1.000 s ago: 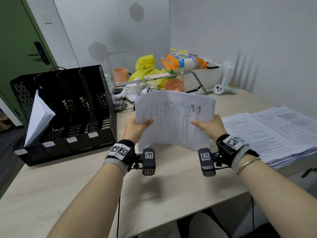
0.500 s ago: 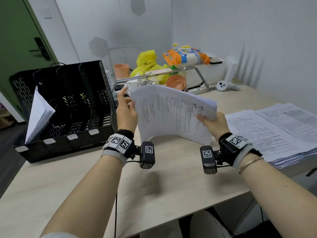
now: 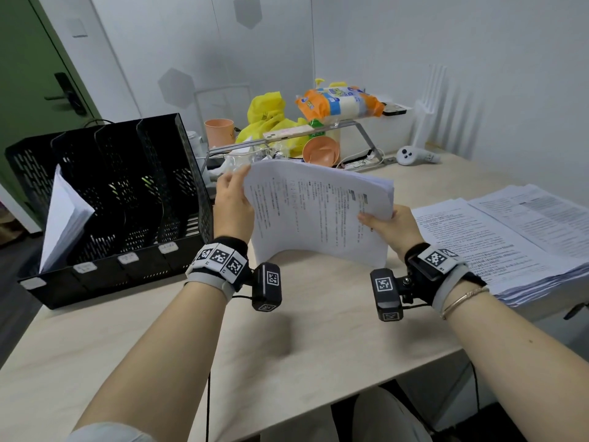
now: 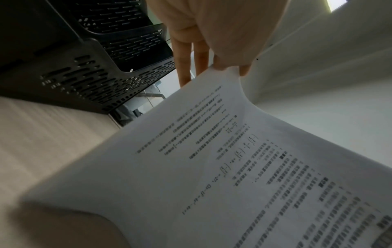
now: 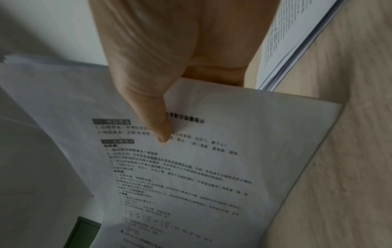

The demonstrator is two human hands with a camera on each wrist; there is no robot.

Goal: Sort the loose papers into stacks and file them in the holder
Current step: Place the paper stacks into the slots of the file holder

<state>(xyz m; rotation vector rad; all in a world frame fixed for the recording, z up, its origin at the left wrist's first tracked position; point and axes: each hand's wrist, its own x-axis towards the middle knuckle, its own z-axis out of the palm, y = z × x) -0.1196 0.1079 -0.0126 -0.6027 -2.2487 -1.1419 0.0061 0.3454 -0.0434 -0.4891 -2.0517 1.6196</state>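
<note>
I hold a stack of printed papers (image 3: 318, 212) upright over the table, its lower edge near the tabletop. My left hand (image 3: 234, 202) grips the stack's upper left corner (image 4: 229, 72); its other fingers lie behind the sheets. My right hand (image 3: 387, 226) pinches the right edge, thumb (image 5: 159, 127) on the printed face. The black mesh file holder (image 3: 127, 199) stands just left of the stack; its leftmost slot holds a leaning wad of white sheets (image 3: 63, 218). More loose papers (image 3: 510, 231) lie spread at the right.
Behind the stack are a metal riser (image 3: 318, 132) carrying an orange snack bag (image 3: 338, 103), a yellow bag (image 3: 267, 116), an orange cup (image 3: 220, 132) and bowl (image 3: 320, 149). A white controller (image 3: 414, 154) lies at the back right. A green door (image 3: 38, 74) stands left.
The stack has tilted and shifted left toward the holder. My left hand has slid from the stack's left edge up to its top left corner. My right hand keeps its pinch.
</note>
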